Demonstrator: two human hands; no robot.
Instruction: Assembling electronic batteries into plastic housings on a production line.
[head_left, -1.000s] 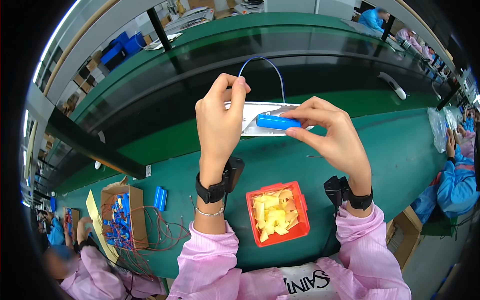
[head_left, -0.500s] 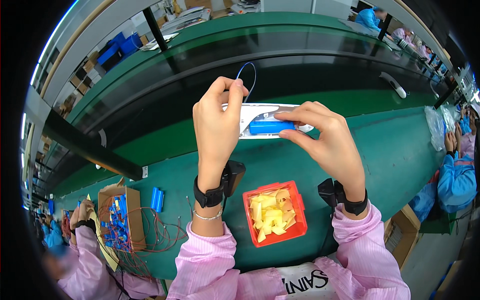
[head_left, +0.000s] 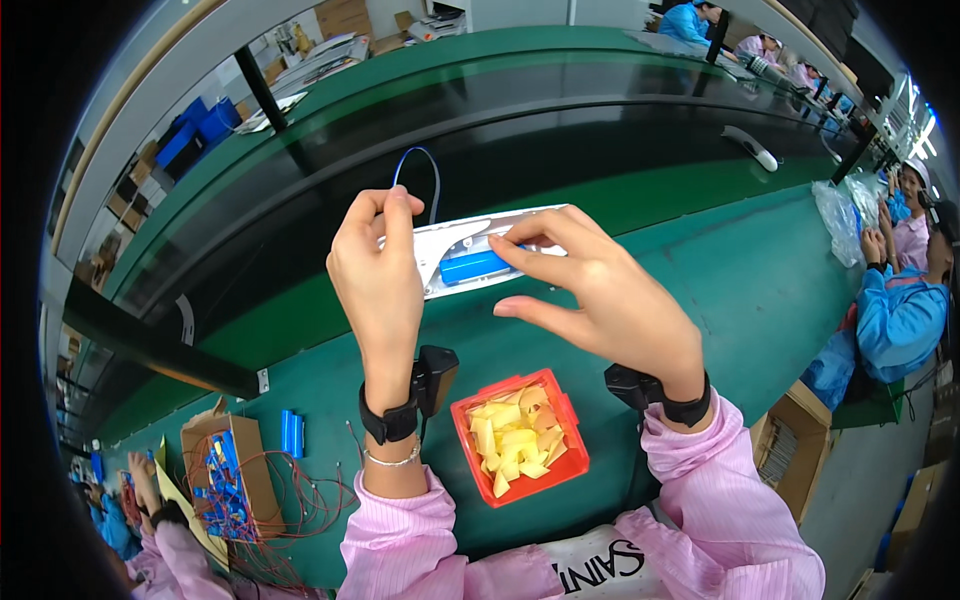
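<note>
A long white plastic housing (head_left: 430, 240) is held up in front of me, over the far edge of the green bench. Inside it lies a blue cylindrical battery pack (head_left: 472, 267). My left hand (head_left: 378, 265) is at the housing's left end, thumb and forefinger pinching a thin blue and pale wire (head_left: 419, 149) that loops up and back down to the housing. Its other fingers are partly hidden. My right hand (head_left: 600, 285) reaches over the right end, fingertips at the battery pack, with the thumb spread away below the housing.
A red tray (head_left: 577, 462) of yellow paper pieces sits below my hands. To the left are a cardboard box (head_left: 262, 480) of blue battery packs with red wires, and loose packs (head_left: 292, 433). A conveyor (head_left: 560, 140) runs beyond, carrying another white housing (head_left: 750, 147). Co-workers sit at both sides.
My right thumb has come off the battery pack and spread downward. Both hands and the housing now appear further left and slightly lower, the housing tilted; the whole view has shifted too.
</note>
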